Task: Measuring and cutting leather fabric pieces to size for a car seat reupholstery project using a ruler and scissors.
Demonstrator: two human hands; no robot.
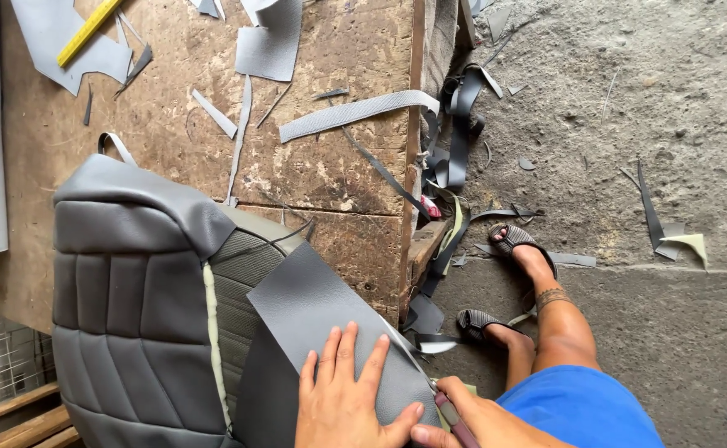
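A grey padded seat cover (131,290) lies on a worn wooden worktable (322,174). On top of it rests a flat grey leatherette sheet (314,307). My left hand (351,394) presses flat on this sheet, fingers spread. My right hand (475,419) grips a tool with a dark reddish handle (451,412) at the sheet's right edge; its working end is hard to make out. A dark thread (264,242) runs across the seat cover.
Grey offcuts and strips (351,112) litter the table, with a yellow ruler (88,31) at the top left. Dark straps (455,141) hang off the table's edge. My sandalled feet (521,245) stand on the concrete floor (670,124) amid scraps.
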